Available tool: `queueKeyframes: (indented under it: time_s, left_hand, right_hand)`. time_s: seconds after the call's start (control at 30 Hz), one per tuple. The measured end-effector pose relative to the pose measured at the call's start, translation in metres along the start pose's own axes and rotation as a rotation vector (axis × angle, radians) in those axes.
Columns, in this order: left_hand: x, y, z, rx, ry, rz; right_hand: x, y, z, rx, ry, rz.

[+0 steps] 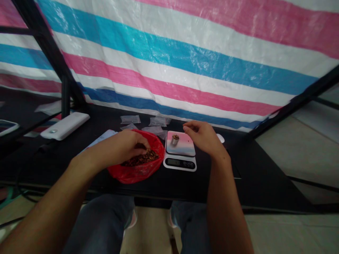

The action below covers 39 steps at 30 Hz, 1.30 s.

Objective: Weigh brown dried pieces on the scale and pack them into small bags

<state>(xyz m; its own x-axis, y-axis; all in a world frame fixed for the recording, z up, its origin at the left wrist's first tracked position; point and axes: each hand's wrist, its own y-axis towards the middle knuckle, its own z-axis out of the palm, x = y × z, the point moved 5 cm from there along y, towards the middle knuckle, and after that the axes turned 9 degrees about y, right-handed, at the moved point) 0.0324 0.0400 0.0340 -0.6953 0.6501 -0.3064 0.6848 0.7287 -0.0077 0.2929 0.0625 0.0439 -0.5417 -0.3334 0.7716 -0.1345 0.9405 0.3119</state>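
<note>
My left hand (129, 144) reaches into a red plastic bag (132, 176), its fingers curled together at the small brown dried pieces (139, 159) inside. Whether it grips any of them is hidden. To the right of the bag lies a white digital scale (180, 163) with a pink, white and blue plate. On that plate stands a small metal cup (174, 139) heaped with similar brown pieces, and a tiny dark speck lies beside it. Over the plate's upper right corner hovers my right hand (202, 135), thumb and fingertips pinched; anything between them is too small to make out.
Several small clear zip bags (130, 119) lie behind the red bag on the black table (254, 176). A white oblong device (65, 126) and a phone (7, 127) lie at left. A striped plastic sheet (172, 63) hangs behind, between dark frame bars.
</note>
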Motion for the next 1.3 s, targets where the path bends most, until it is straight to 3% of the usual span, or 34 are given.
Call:
queueKeyframes:
  time_s: [0.1, 0.23, 0.37, 0.47, 0.67, 0.83, 1.3]
  left_hand:
    - [-0.014, 0.015, -0.015, -0.039, 0.000, 0.027]
    - [-0.035, 0.058, -0.027, -0.134, 0.053, 0.121]
    - [-0.043, 0.107, -0.014, -0.091, 0.154, 0.122]
    - [-0.046, 0.127, -0.004, -0.067, 0.215, 0.100]
    - [-0.047, 0.131, 0.009, -0.056, 0.241, 0.092]
    - [-0.039, 0.133, 0.017, -0.066, 0.232, 0.086]
    - [-0.038, 0.131, 0.010, -0.064, 0.182, 0.104]
  right_hand:
    - [-0.002, -0.001, -0.003, -0.011, 0.015, 0.011]
    - [-0.003, -0.001, -0.006, -0.023, 0.007, 0.017]
    - [-0.004, 0.000, -0.005, -0.007, -0.006, 0.008]
    - [-0.007, 0.000, -0.002, 0.044, -0.053, 0.027]
    - [-0.015, -0.002, 0.006, 0.164, -0.185, 0.105]
    - [-0.020, -0.001, 0.012, 0.192, -0.126, 0.120]
    - [-0.031, 0.000, 0.010, 0.165, -0.141, 0.108]
